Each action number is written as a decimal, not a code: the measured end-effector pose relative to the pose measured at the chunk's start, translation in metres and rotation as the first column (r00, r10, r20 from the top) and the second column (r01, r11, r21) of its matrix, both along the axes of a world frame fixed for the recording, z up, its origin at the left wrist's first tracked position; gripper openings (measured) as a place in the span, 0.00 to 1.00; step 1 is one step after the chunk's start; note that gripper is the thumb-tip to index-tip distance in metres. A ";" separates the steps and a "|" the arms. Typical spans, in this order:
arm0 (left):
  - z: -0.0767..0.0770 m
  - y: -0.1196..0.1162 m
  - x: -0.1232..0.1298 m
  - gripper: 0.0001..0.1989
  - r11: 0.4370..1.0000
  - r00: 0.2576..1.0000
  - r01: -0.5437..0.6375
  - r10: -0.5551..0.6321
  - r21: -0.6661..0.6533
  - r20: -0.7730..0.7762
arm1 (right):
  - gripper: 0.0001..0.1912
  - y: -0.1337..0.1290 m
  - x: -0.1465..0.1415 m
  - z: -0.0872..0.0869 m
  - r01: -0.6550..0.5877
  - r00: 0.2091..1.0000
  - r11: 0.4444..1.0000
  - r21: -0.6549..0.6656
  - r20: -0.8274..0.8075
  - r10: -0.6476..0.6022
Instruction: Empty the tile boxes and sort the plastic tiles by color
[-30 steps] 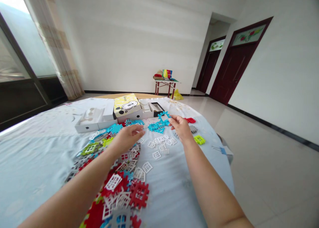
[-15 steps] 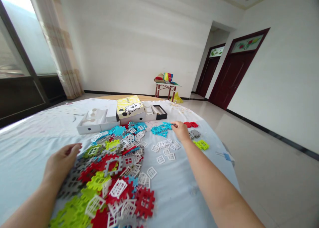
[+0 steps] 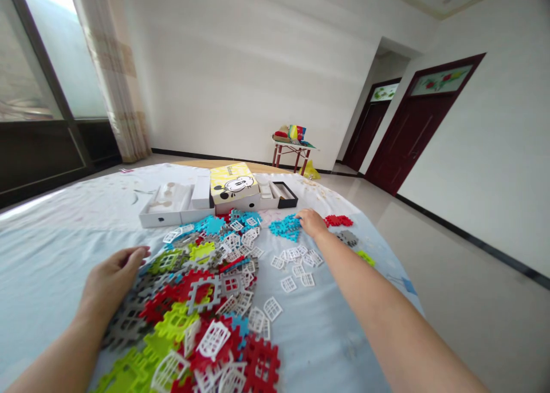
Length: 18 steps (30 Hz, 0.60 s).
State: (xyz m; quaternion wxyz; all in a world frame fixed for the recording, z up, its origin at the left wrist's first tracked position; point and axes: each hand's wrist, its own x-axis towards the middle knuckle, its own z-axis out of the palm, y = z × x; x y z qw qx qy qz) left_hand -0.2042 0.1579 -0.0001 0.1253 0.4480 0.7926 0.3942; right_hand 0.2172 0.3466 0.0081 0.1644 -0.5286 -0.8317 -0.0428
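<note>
My left hand point(image 3: 112, 278) hovers at or rests on the left edge of a mixed heap of plastic building pieces, its fingers loosely bent and nothing visible in it. Grey pieces point(image 3: 124, 323) lie beside it, with a lime green window-frame piece point(image 3: 165, 261) near the fingertips. At the right, my right hand point(image 3: 313, 222) has its fingers closed at the edge of a small group of blue building pieces point(image 3: 284, 227). It appears to grip a blue piece there, mostly covered by the fingers. White lattice windows point(image 3: 296, 254) lie loose in front of that group.
Behind the heap stand a white tray box point(image 3: 161, 216), a yellow cartoon-printed lid point(image 3: 234, 184) and a small black box point(image 3: 286, 195). Red pieces point(image 3: 338, 220), grey pieces point(image 3: 347, 238) and lime green pieces point(image 3: 366, 258) form separate groups near the table's right edge.
My right hand has lowered the blue piece onto the blue group. My left hand stays by the heap. The whole view has shifted slightly.
</note>
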 end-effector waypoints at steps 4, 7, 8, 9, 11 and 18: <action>0.000 -0.001 0.002 0.19 1.000 0.999 -0.015 0.016 -0.028 0.033 | 0.18 -0.006 0.004 0.003 0.006 0.999 1.000 -0.019 0.045 -0.005; 0.003 -0.004 0.005 0.20 0.999 0.998 -0.029 0.031 -0.036 0.050 | 0.17 -0.013 -0.003 0.005 0.037 0.997 0.999 0.009 0.064 -0.037; 0.004 -0.006 0.007 0.21 0.999 0.998 -0.029 0.031 -0.039 0.055 | 0.17 -0.015 -0.007 0.004 0.036 0.997 0.999 0.021 0.068 -0.037; 0.005 -0.007 0.008 0.21 0.999 0.998 -0.028 0.031 -0.039 0.058 | 0.17 -0.016 -0.011 0.003 0.030 0.997 0.999 0.030 0.069 -0.032; 0.008 -0.010 0.011 0.21 0.998 0.997 -0.038 0.041 -0.040 0.069 | 0.16 -0.017 -0.018 -0.001 0.018 0.998 1.000 0.025 0.060 -0.020; 0.003 -0.009 0.008 0.21 0.998 0.988 -0.063 0.063 -0.005 0.138 | 0.15 -0.020 -0.026 -0.010 0.064 0.998 0.995 -0.070 0.002 -0.064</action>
